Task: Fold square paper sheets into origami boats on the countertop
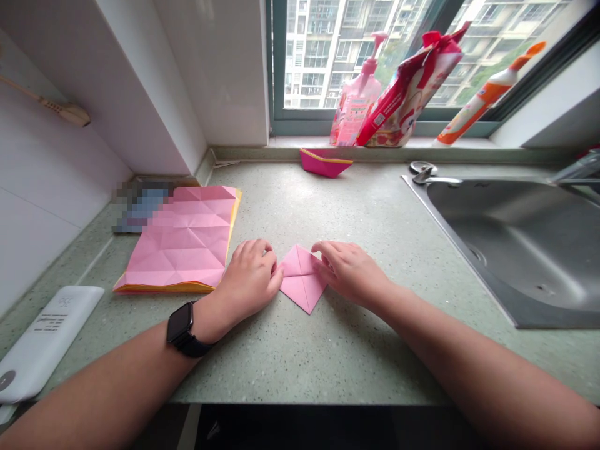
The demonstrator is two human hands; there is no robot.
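Observation:
A pink folded paper square (304, 284) lies on the counter, turned so a corner points toward me, with crease lines crossing at its middle. At its left corner, my left hand (253, 275) is closed, fingers curled and thumb against the paper edge. My right hand (349, 269) grips the right corner between thumb and curled fingers; the fingertips partly cover that edge. Left of my left hand lies a stack of creased pink paper (187, 234) with yellow and orange sheets beneath. A magenta folded paper boat (325, 164) rests near the back of the counter.
A steel sink (506, 250) is set into the counter (290, 369) on the right, a drain stopper (424, 172) at its corner. A white power bank (51, 337) lies at left. A pump bottle (356, 103), red bag (407, 94) and orange-white bottle (482, 103) stand on the windowsill.

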